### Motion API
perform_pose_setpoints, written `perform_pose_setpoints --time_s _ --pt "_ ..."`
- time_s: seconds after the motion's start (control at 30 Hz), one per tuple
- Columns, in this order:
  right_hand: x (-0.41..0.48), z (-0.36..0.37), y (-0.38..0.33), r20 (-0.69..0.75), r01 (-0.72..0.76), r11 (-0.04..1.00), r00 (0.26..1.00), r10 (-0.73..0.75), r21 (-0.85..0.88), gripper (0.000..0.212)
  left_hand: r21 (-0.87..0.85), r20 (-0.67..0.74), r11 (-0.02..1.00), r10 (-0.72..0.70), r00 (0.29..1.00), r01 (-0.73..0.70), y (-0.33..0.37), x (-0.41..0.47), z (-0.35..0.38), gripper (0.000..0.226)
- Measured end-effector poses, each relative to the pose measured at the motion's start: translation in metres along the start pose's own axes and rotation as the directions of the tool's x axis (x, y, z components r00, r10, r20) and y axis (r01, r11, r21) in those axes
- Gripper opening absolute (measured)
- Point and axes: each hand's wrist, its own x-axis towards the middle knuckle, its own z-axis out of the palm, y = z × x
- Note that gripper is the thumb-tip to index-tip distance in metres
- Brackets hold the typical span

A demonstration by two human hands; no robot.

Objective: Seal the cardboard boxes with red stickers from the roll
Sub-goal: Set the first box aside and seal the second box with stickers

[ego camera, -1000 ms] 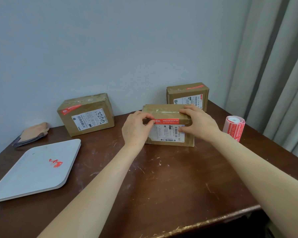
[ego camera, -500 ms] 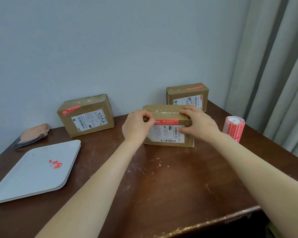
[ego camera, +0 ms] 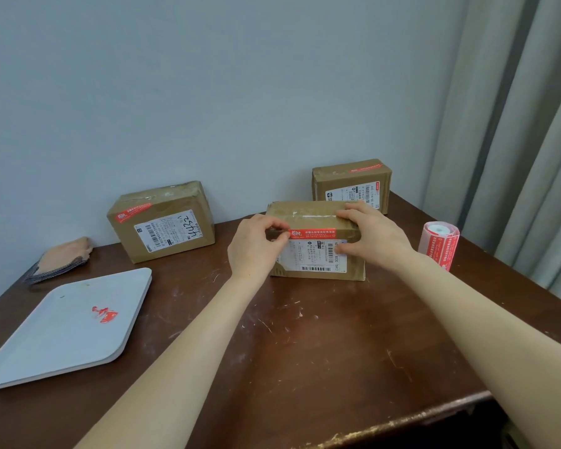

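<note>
A brown cardboard box with a white shipping label stands mid-table. A red sticker lies along its front top edge. My left hand pinches the sticker's left end against the box. My right hand grips the box's right side, fingers over the top and front. The red-and-white sticker roll stands upright to the right of the box. Two more boxes carry red stickers: one at back left, one at back right.
A white tray with red sticker scraps lies at the front left of the brown table. A folded cloth rests by the wall at left. Curtains hang on the right; the table's front edge is worn.
My left thumb and fingers have shifted slightly along the sticker's left end, pressing it down. The box and my right hand have stayed in place.
</note>
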Motion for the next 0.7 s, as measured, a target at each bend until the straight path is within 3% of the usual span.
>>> perform_pose_setpoints --time_s 0.7 --pt "0.0003 0.0011 0.0021 -0.009 0.011 1.000 1.000 -0.011 0.004 0.072 0.053 -0.017 0.999 -0.010 1.000 0.010 0.0055 0.0015 -0.0013 0.011"
